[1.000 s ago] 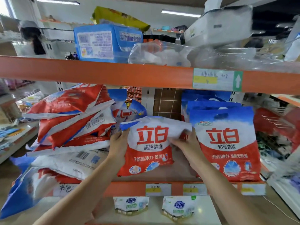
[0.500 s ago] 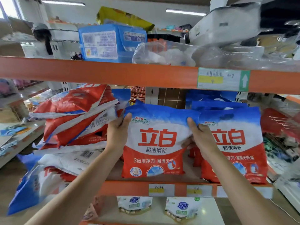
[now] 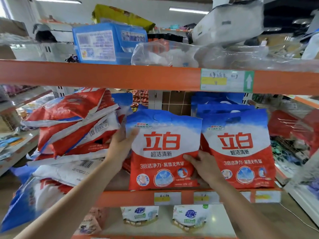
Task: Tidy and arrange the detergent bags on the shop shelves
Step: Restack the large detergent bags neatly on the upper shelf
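Observation:
A red, white and blue detergent bag (image 3: 164, 149) stands upright at the middle of the orange shelf (image 3: 120, 197). My left hand (image 3: 122, 142) grips its upper left edge, thumb on the front. My right hand (image 3: 202, 164) holds its lower right edge, fingers on the front. Right beside it stands a row of matching upright bags (image 3: 240, 149), touching it. To the left, several of the same bags lie in a messy slanted pile (image 3: 72, 128), some hanging over the shelf's front edge.
The orange beam of the upper shelf (image 3: 120, 75) runs close above the bags, carrying a blue pack (image 3: 107, 44) and clear plastic wrapping (image 3: 172, 52). Two white pouches (image 3: 139, 214) stand on the shelf below. A wire basket (image 3: 293, 138) sits at the right.
The bag went from tilted and crumpled to upright and flat beside the standing row. My right hand slid from its top edge down to its lower right edge.

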`<state>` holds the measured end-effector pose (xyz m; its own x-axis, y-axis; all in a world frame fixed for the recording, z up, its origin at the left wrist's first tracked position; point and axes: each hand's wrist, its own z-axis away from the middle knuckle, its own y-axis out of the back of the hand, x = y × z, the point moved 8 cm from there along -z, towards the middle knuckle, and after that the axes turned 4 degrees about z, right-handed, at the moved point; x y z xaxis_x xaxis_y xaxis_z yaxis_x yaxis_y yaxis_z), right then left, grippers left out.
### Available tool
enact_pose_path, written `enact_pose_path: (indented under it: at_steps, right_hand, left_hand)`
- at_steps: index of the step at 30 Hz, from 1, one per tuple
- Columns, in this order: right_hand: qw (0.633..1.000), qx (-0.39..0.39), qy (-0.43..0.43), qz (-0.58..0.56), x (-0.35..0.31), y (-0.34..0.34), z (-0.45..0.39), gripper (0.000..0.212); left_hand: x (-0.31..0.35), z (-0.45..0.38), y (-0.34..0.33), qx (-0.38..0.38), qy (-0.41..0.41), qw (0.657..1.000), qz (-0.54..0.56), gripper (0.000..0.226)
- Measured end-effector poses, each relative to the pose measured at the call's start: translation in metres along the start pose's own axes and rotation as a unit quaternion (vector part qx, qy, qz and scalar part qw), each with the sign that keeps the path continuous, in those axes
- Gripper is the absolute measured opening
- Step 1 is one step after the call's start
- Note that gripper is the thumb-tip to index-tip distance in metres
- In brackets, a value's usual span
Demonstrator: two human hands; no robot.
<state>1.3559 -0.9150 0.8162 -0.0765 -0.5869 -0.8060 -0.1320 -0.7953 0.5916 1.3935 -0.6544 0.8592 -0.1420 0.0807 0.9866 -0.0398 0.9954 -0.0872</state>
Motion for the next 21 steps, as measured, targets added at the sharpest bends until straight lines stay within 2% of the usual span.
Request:
enact_pose_path:
  at_steps: [2,4,8,12,17,21]
  right_hand:
    - [0.999,-0.016,-0.008,0.041,0.006,-0.003,0.003,0.026]
    - [0.998,-0.043,-0.042,0.034,0.016,-0.009,0.008,0.029]
    - [0.989,-0.092,-0.094,-0.067,0.020,-0.020,0.019,0.037]
    - [0.986,-0.050,-0.082,-0.134,0.013,-0.012,0.020,0.030]
    - [0.983,-0.010,-0.004,-0.186,-0.012,0.006,0.026,0.027]
    - [0.982,0.054,-0.008,-0.180,-0.015,0.048,0.029,0.017]
  left_hand:
    - [-0.032,0.016,-0.007,-0.056,0.059,0.995,-0.055,0.049]
    - [-0.057,0.032,-0.018,-0.106,0.113,0.985,-0.071,0.057]
    - [-0.060,0.036,-0.027,-0.163,0.116,0.977,-0.069,0.064]
    - [-0.058,0.033,-0.023,-0.145,0.094,0.982,-0.072,0.058]
    - [-0.056,0.021,-0.019,-0.072,0.095,0.993,-0.025,0.044]
    - [-0.041,0.016,-0.052,-0.061,0.067,0.996,-0.002,0.035]
